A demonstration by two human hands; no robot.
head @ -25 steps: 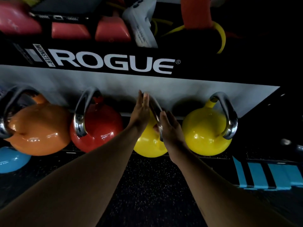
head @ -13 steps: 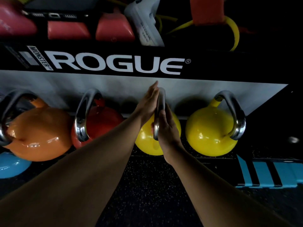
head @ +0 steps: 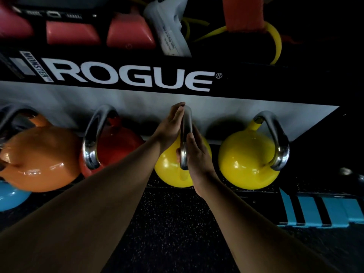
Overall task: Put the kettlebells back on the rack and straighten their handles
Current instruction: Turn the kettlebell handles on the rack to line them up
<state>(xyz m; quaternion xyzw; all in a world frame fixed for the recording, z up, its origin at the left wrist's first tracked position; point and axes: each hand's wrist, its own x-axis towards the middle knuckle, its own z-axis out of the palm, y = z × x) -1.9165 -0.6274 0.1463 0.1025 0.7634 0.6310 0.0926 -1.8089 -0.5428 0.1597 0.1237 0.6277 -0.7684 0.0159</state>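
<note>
The picture is dark, and much of the top shelf is hard to make out: pink blocks point(head: 71, 34), a grey thing point(head: 167, 30) and a yellow band point(head: 274, 42) sit there in shadow. The orange kettlebell point(head: 39, 158) is cut off at the left edge, and only a bit of a blue kettlebell point(head: 9, 198) shows below it. The arms hide part of the red kettlebell point(head: 116, 142) and part of the middle yellow kettlebell point(head: 169, 170). That yellow kettlebell sits on the low shelf of the rack point(head: 126, 79), between the red one and another yellow kettlebell point(head: 246, 158). Its shiny handle point(head: 186, 138) points straight toward the camera. The left hand point(head: 170, 129) is flat with fingers straight, pressed on the left side of the handle. The right hand point(head: 197, 154) is flat too, pressed on the right side. The handle is squeezed between the two palms, and no fingers curl around it.
</note>
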